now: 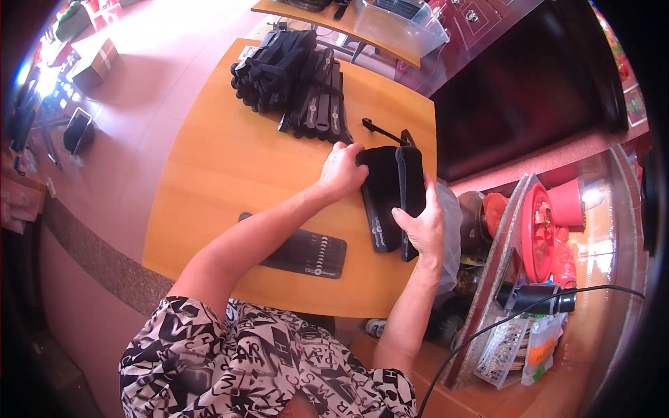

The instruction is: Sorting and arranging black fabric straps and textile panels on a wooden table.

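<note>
Hands (341, 173) (426, 233) on folded black pad (382, 187), long axis near-to-far, marked end nearest

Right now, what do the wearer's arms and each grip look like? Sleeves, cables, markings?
Left sleeve and right sleeve: short, pale fabric with a bold black print of letters and angular shapes. Left forearm and right forearm: bare, no cables attached. Left grip and right grip: no gloves, no watch or rings that I can see.

Your left forearm (254, 244) covers part of the grey pad (306, 254); part of your right hand (426, 233) is hidden behind the black pad (412, 177). Cable (610, 286) cropped at bottom. Glare blots upper-left floor (153, 139).
</note>
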The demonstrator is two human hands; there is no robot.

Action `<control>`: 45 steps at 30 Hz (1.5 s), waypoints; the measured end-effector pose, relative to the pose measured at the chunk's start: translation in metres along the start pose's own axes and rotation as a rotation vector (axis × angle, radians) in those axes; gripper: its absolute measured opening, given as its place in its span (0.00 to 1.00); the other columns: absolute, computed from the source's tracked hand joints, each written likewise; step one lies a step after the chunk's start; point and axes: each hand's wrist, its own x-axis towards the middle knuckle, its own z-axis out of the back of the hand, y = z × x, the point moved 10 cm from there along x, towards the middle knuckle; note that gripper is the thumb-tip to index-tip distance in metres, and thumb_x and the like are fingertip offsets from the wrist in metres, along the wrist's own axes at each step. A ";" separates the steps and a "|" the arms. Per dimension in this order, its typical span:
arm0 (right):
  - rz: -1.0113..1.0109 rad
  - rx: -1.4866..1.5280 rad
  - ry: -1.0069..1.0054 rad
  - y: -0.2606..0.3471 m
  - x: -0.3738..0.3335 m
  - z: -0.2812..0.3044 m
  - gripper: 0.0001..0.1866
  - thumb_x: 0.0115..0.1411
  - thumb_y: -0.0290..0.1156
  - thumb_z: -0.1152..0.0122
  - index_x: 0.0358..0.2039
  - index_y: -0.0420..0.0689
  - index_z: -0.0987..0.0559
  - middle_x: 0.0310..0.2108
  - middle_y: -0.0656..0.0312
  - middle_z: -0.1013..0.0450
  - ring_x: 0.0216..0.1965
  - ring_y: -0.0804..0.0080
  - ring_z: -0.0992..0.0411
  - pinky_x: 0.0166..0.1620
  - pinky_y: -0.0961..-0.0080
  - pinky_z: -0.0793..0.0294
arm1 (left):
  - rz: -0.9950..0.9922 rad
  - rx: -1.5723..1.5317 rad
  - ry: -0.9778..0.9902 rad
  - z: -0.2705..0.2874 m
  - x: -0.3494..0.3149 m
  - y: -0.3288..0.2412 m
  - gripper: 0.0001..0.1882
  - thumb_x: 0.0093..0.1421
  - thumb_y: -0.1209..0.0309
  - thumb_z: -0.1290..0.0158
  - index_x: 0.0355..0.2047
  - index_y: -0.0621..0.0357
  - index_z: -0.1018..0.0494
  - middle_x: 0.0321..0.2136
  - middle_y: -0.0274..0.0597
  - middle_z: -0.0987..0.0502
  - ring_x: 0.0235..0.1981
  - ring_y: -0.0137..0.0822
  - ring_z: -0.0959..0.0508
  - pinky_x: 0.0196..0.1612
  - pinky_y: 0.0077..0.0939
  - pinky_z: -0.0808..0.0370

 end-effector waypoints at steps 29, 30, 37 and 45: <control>-0.198 -0.549 0.320 -0.002 0.023 -0.052 0.57 0.34 0.38 0.24 0.63 0.32 0.44 0.58 0.39 0.38 0.59 0.49 0.38 0.60 0.64 0.37 | -0.173 -0.041 0.185 -0.010 -0.029 -0.010 0.54 0.37 0.70 0.33 0.62 0.73 0.50 0.51 0.57 0.38 0.40 0.42 0.23 0.41 0.31 0.22; -0.224 -0.572 0.332 -0.003 0.022 -0.052 0.57 0.34 0.39 0.24 0.63 0.32 0.44 0.58 0.40 0.38 0.59 0.49 0.38 0.60 0.64 0.37 | -0.138 -0.061 0.164 -0.008 -0.031 -0.008 0.53 0.38 0.70 0.33 0.62 0.73 0.50 0.51 0.57 0.37 0.39 0.43 0.22 0.41 0.31 0.22; -0.264 -0.601 0.330 -0.010 0.022 -0.053 0.58 0.34 0.42 0.25 0.63 0.33 0.44 0.57 0.40 0.38 0.58 0.48 0.37 0.59 0.63 0.36 | 0.171 -0.180 0.345 -0.019 -0.074 -0.006 0.37 0.46 0.72 0.41 0.56 0.74 0.42 0.38 0.55 0.24 0.35 0.42 0.20 0.39 0.30 0.23; -0.156 -0.141 0.143 -0.030 0.005 -0.016 0.53 0.54 0.59 0.40 0.62 0.27 0.47 0.56 0.32 0.38 0.60 0.44 0.39 0.59 0.63 0.37 | 0.330 -0.369 0.577 -0.029 -0.120 -0.019 0.30 0.52 0.76 0.46 0.55 0.76 0.39 0.39 0.53 0.24 0.37 0.38 0.21 0.38 0.28 0.24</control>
